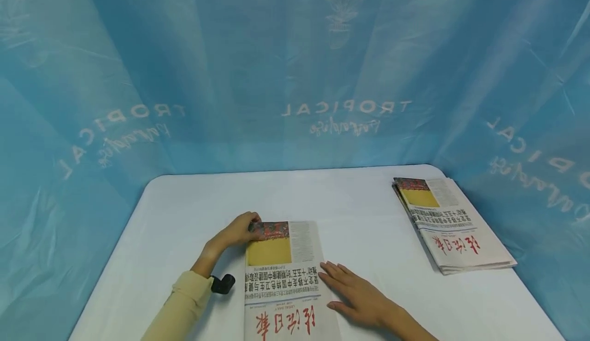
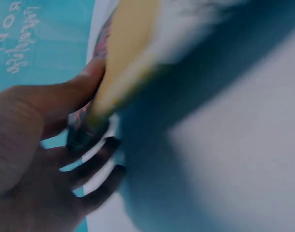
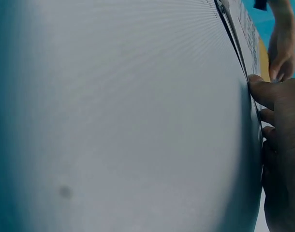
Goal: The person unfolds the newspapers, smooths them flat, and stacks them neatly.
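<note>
A folded newspaper [image 1: 295, 259] with red headline characters lies on the table before me, its lower end cut off by the head view's edge. At its far left corner, my left hand [image 1: 241, 229] pinches the paper. Up close in the left wrist view, the thumb of the left hand [image 2: 36, 125] lies over the yellow part of the newspaper [image 2: 130, 38], and the corner is lifted off the table. My right hand [image 1: 357, 297] touches the newspaper's right edge with fairly straight fingers. The right wrist view shows the right hand [image 3: 285, 111] along that edge.
A stack of similar folded newspapers [image 1: 454, 223] lies at the right side of the white table [image 1: 198, 197]. Blue printed curtains [image 1: 258, 75] hang around the back and sides. A black device [image 1: 223, 283] sits on my left wrist.
</note>
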Available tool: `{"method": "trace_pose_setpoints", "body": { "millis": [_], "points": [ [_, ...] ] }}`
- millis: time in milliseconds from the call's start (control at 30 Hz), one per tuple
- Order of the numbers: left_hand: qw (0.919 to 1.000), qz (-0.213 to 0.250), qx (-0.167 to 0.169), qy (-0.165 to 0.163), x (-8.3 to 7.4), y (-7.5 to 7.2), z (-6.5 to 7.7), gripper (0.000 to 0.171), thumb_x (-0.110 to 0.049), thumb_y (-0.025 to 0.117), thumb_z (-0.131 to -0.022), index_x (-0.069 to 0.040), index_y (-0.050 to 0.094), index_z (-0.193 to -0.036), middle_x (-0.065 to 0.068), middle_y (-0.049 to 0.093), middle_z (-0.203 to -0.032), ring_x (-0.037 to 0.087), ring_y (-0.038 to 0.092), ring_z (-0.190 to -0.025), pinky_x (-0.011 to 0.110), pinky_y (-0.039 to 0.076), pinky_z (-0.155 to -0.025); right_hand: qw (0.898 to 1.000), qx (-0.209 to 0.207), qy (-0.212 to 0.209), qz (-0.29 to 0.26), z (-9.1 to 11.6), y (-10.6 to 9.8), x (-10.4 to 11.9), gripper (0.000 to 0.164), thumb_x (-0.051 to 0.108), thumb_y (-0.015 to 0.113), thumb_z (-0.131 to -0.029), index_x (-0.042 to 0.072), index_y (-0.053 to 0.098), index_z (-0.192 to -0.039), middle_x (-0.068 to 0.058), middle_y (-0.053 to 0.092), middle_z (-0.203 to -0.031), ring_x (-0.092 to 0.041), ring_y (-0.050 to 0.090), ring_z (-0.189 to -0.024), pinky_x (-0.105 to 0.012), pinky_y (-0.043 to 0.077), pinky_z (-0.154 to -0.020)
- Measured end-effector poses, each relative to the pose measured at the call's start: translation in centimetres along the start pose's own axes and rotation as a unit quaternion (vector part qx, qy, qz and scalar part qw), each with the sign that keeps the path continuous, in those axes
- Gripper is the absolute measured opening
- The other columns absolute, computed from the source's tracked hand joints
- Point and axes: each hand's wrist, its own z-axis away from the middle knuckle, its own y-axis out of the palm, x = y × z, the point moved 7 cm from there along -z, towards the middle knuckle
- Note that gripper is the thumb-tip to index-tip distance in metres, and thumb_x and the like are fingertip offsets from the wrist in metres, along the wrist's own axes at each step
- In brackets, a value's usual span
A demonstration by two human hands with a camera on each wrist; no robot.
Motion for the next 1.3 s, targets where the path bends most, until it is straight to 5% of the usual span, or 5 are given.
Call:
{"method": "trace_pose_setpoints", "body": {
  "millis": [200,433,800,1100,1300],
  "points": [
    [0.9934,-0.004,0.114,0.013,-1.5,1.8,-1.9,0.020,-0.022,0.062,-0.096,-0.002,0.062,-0.095,0.002,0.054,-0.077,0.013,0.045,-0.064,0.028,0.037,-0.060,0.999,0.020,0.018,-0.017,0.6,0.9,0.7,0.063,0.047,0.049,-0.100,0.010,0.040,-0.150,-0.008,0.036,-0.156,-0.028,0.038,-0.141,-0.040,0.036,-0.108],
    [0.9977,-0.014,0.062,0.024,-2.4,2.6,-2.2,0.016,-0.018,0.054,-0.100,-0.005,0.062,-0.096,0.006,0.056,-0.087,0.017,0.045,-0.075,0.043,0.037,-0.073,1.000,0.001,0.017,-0.013,1.2,0.8,0.5,0.063,0.047,0.050,-0.099,0.010,0.040,-0.149,-0.009,0.036,-0.156,-0.029,0.037,-0.141,-0.018,0.007,-0.118],
    [0.9890,0.142,0.036,0.019,-0.6,2.9,-0.5,0.020,-0.020,0.052,-0.101,-0.003,0.061,-0.106,0.011,0.056,-0.107,0.022,0.048,-0.093,0.042,0.040,-0.082,0.987,0.006,0.129,-0.096,-0.1,-0.4,-3.2,0.062,0.027,0.049,-0.103,0.012,0.021,-0.156,-0.017,0.011,-0.163,-0.032,0.019,-0.147,-0.049,0.030,-0.110],
    [0.9802,0.182,0.058,0.053,-0.9,2.1,-0.4,0.020,-0.019,0.052,-0.102,-0.002,0.062,-0.100,0.005,0.058,-0.088,0.013,0.047,-0.075,0.029,0.038,-0.069,0.998,0.011,0.028,-0.059,-1.5,0.7,-2.4,0.059,0.030,0.048,-0.103,0.001,0.029,-0.152,-0.015,0.024,-0.160,-0.033,0.026,-0.145,-0.023,-0.001,-0.119],
    [0.9912,0.126,0.028,0.028,-1.0,1.2,-0.8,0.019,-0.021,0.054,-0.100,-0.005,0.065,-0.099,0.003,0.061,-0.086,0.014,0.047,-0.074,0.037,0.036,-0.074,0.998,-0.013,-0.023,0.052,-2.0,0.2,-1.5,0.055,0.033,0.050,-0.102,-0.001,0.043,-0.145,-0.012,0.041,-0.152,-0.027,0.041,-0.139,-0.030,0.022,-0.117]
  ]
}}
